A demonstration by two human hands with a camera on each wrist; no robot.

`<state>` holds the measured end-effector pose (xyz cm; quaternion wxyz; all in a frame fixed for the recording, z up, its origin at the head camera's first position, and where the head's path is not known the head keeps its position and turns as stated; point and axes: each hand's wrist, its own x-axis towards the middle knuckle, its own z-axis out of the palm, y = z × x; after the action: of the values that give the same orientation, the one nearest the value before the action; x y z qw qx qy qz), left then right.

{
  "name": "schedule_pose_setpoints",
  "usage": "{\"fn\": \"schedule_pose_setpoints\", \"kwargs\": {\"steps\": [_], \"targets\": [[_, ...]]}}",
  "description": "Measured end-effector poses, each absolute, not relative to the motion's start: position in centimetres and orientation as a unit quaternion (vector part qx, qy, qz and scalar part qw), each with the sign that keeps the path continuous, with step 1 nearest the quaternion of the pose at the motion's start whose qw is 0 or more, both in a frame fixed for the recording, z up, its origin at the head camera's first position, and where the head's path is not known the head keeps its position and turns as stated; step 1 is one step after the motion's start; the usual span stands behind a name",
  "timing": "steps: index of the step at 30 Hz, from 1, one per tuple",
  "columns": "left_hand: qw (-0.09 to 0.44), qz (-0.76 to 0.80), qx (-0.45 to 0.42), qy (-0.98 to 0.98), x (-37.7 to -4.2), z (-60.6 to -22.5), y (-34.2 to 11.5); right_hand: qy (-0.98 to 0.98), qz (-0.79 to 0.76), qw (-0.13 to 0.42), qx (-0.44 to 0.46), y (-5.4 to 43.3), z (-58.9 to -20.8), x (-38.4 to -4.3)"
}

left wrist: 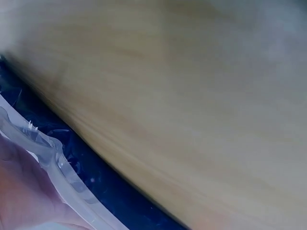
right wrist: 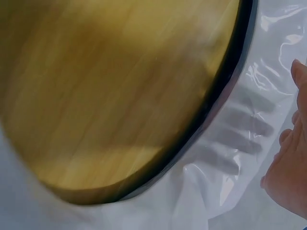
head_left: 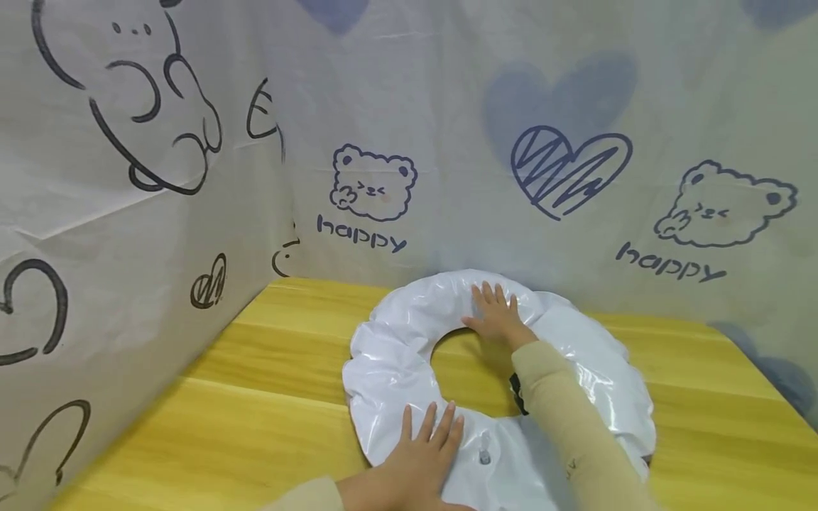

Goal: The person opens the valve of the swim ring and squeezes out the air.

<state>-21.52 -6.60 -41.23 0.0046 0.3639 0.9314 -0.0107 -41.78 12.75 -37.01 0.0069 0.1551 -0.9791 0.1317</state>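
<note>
A white, glossy inflatable swim ring (head_left: 390,365) lies flat, its surface creased and its outer edge puckered. My left hand (head_left: 422,454) rests on its near left part with the fingers spread. My right hand (head_left: 497,316) reaches across the hole and lies on the far part, fingers straight and apart. Between my left hand and right forearm a small clear valve (head_left: 484,453) sticks up. The left wrist view shows the ring's dark blue underside (left wrist: 115,191) beside part of the left hand (left wrist: 24,191). In the right wrist view, the right hand (right wrist: 292,158) is over the white film.
Under the ring is a yellow wood-grain table (head_left: 287,411). A printed white cloth (head_left: 447,142) with bears and hearts hangs behind it, and another white printed sheet (head_left: 128,248) stands along the left. A black device (head_left: 517,392) sits at the right wrist.
</note>
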Motion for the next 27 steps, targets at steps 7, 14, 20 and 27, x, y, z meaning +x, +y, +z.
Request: {"fn": "schedule_pose_setpoints", "kwargs": {"steps": [7,14,20,27], "targets": [[-0.014,-0.047,0.344,0.938,-20.7,-41.6,-7.1,-0.977,0.166,-0.043,0.13,12.2,-38.0,-41.8],[-0.068,-0.095,0.34,0.933,-20.2,-42.0,-6.3,-0.975,0.153,-0.114,0.115,13.4,-38.7,-41.0],[-0.081,-0.101,0.339,0.932,-20.0,-42.1,-5.7,-0.972,0.119,-0.174,0.107,13.3,-39.0,-40.2],[-0.082,-0.103,0.324,0.937,-20.3,-42.8,-5.2,-0.973,0.077,-0.192,0.099,12.5,-38.7,-39.3]]}}
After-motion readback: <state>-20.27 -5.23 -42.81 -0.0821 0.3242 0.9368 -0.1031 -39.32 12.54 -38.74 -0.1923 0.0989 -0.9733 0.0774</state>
